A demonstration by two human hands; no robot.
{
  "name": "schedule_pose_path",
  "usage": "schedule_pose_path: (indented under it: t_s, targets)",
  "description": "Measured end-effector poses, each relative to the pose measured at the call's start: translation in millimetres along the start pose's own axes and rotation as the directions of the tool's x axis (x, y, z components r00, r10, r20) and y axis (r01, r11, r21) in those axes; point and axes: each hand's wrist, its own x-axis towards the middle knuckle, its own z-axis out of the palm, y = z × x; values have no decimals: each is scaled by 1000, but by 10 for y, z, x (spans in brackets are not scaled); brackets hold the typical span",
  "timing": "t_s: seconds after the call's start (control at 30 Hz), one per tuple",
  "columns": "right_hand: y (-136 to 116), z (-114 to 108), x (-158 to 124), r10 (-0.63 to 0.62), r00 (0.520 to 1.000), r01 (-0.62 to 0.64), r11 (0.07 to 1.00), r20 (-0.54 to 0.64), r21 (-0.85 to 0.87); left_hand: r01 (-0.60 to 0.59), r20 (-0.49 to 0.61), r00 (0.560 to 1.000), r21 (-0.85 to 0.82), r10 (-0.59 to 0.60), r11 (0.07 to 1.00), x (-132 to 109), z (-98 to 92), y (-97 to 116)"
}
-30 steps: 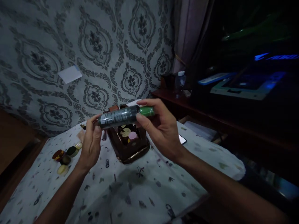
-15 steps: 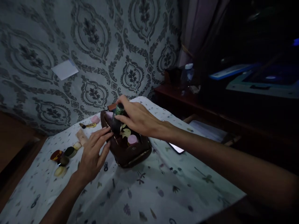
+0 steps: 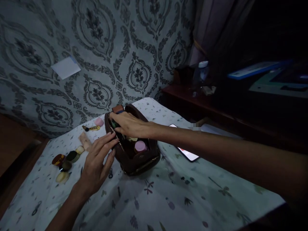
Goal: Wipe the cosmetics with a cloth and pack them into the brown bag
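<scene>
A brown zippered bag (image 3: pixel 141 163) stands unzipped on the patterned cloth. My right hand (image 3: pixel 131 125) reaches down into its far left part, fingers curled around a dark bottle with a green top (image 3: pixel 114 124), mostly hidden by hand and bag wall. A jar with a pink lid (image 3: pixel 140 146) sits inside, nearer the front. My left hand (image 3: pixel 97 160) rests its outstretched fingertips against the bag's left rim, fingers slightly apart. Behind the bag an orange-brown item (image 3: pixel 117 109) shows in part.
Left of the bag lie several small jars (image 3: pixel 72 156), a pale pink tube (image 3: pixel 84 141), a gold tube (image 3: pixel 94 128) and a pink sponge-like piece (image 3: pixel 98 121). A lit phone (image 3: pixel 190 156) lies under my right forearm. A clear bottle (image 3: pixel 201 72) stands on the dark red table (image 3: pixel 183 96).
My right hand has lowered the green-topped bottle from above the bag's opening into its left side. My left hand stays at the rim. The view has shifted slightly.
</scene>
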Motion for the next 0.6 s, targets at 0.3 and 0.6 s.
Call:
schedule_pose_path:
  t_s: [0.3, 0.6]
  targets:
    - [112, 106, 118, 41, 999, -42, 999, 11, 34, 6, 5, 1000, -19, -6, 1000, -15, -10, 3]
    - [82, 26, 87, 66, 997, -66, 998, 38, -3, 7, 2, 1000, -3, -7, 1000, -3, 31, 19]
